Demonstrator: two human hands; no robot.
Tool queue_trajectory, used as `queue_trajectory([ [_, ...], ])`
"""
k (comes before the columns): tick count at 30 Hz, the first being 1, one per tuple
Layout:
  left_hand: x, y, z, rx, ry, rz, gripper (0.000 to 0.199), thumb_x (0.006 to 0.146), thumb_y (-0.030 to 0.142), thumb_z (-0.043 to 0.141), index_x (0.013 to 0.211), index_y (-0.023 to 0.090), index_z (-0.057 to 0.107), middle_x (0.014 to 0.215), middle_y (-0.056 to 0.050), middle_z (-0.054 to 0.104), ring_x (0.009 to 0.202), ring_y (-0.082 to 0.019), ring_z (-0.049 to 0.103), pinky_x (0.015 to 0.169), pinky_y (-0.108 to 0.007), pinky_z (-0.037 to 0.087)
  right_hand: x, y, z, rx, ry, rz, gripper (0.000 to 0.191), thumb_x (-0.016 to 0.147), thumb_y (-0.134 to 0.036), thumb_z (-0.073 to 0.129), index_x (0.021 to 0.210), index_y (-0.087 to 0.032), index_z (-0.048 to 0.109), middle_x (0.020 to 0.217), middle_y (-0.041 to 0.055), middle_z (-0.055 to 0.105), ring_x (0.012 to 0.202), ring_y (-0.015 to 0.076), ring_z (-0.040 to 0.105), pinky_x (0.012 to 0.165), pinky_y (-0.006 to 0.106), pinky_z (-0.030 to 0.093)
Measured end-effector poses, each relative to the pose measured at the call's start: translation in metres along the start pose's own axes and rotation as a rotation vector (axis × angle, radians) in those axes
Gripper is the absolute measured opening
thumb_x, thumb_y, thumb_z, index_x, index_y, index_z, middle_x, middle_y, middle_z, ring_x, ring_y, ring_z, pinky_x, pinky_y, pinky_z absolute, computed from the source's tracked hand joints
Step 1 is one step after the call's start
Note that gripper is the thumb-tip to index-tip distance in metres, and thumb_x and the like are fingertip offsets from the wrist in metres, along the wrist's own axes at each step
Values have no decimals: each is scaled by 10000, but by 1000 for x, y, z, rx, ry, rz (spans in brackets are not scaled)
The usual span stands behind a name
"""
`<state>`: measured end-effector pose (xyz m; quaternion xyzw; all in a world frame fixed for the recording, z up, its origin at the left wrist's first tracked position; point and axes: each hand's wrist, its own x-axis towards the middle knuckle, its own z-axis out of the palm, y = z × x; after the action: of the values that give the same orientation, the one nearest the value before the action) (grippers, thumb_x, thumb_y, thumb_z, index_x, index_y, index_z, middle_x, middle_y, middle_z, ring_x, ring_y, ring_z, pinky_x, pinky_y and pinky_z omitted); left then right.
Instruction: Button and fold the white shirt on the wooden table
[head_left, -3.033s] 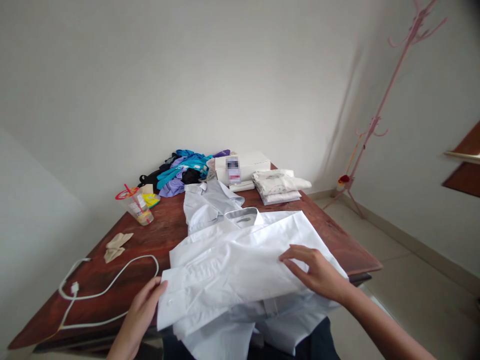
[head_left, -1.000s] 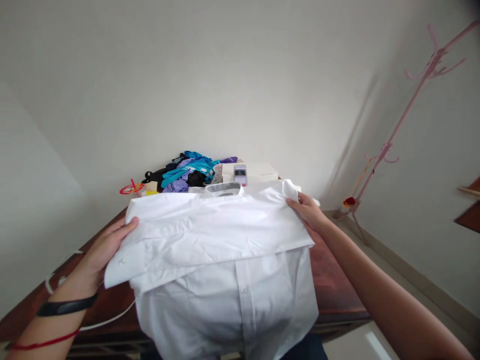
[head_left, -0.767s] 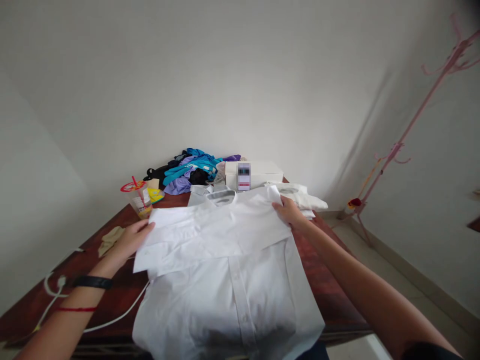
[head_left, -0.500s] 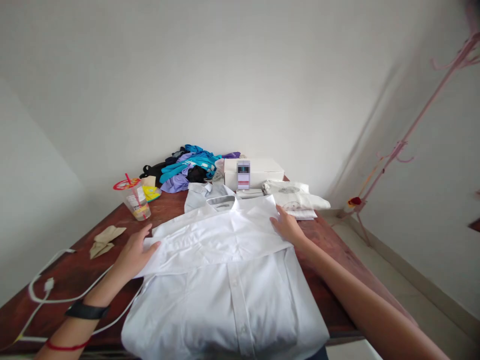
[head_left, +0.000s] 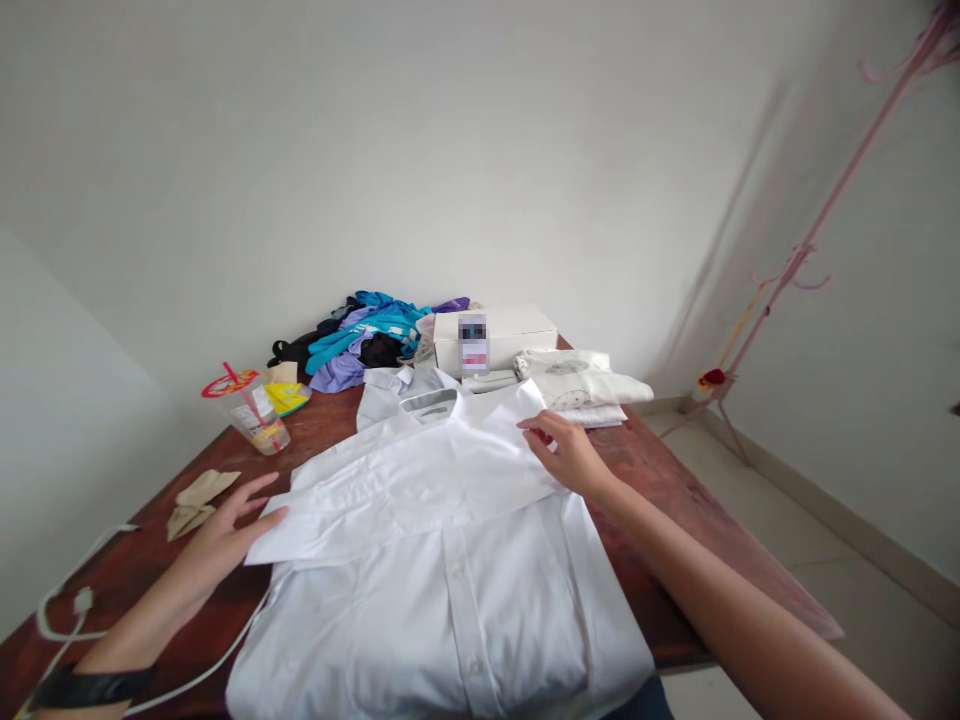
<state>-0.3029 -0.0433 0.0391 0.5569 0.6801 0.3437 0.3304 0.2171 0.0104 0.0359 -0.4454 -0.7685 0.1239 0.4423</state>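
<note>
White long-sleeved button-up shirt (head_left: 517, 590) in lower ctr of frame, w/ sleeve (head_left: 405, 490) folded across front, fold apparently laid; L hand (head_left: 217, 535) at cuff (head_left: 281, 540), fingers apart; R hand (head_left: 576, 460) by shoulder (head_left: 521, 400), fingers bent, loosely apart.

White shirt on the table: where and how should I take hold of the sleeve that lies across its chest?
I'd pinch the cuff, coming from the person's left, with thumb above and fingers beneath. The sleeve juts past the side edge of the shirt there, so that grip should catch it alone. The left hand is already at that end.
</note>
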Motion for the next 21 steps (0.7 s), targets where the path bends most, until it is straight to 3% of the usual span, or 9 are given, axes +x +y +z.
queue_trajectory([
  [3,-14,24,5,-165,-62,-171,733,727,579,786,1385,349,561,1160,-103,743,1053,-354,715,804,-451,593,-6,-15,7,78,-135,-73,244,979,-258,512,1061,-194,733,895,58,705,713,161,634,692,283,505],
  [6,-19,42,9,-190,-205,-289,719,672,590,842,1310,314,657,1007,-34,755,866,-248,721,691,-327,598,-11,-23,13,108,-249,-133,239,963,-234,531,1057,-181,744,873,59,734,715,164,653,683,273,500],
  [9,-14,61,11,-126,-181,-303,662,596,566,897,1155,239,758,847,-4,731,733,-180,671,584,-232,561,-18,-30,19,175,-307,-135,239,954,-228,544,1069,-178,747,856,53,750,709,161,664,679,263,508],
  [11,-11,82,11,-165,-131,-260,637,586,519,916,1131,223,771,897,-17,746,719,-164,659,561,-214,559,-23,-37,24,249,-350,-134,238,954,-233,546,1070,-175,746,854,52,752,701,157,667,663,253,517],
  [13,-10,113,12,-280,-100,-186,614,612,452,918,1164,235,760,1107,-47,752,789,-171,683,603,-228,598,-30,-47,30,318,-427,-193,232,947,-241,560,1066,-175,748,894,61,760,743,168,688,689,261,541],
  [16,-15,170,17,-476,-37,-13,557,630,346,904,1151,205,764,1269,-95,713,900,-216,715,667,-267,649,-40,-61,40,406,-565,-345,268,924,-254,612,1152,-183,734,1103,96,764,998,226,718,894,312,561],
  [18,-20,207,22,-566,-13,107,539,676,333,860,1182,184,751,1274,-116,709,906,-238,723,679,-306,669,-45,-65,44,415,-614,-400,413,911,-293,661,1309,-180,669,1355,136,672,1264,275,621,1088,354,476],
  [21,-27,245,31,-618,51,237,401,758,294,779,1138,166,769,1244,-103,720,967,-230,713,720,-293,674,-46,-60,46,296,-638,-384,692,905,-418,692,1523,-189,477,1649,155,336,1507,326,341,1217,435,331],
])
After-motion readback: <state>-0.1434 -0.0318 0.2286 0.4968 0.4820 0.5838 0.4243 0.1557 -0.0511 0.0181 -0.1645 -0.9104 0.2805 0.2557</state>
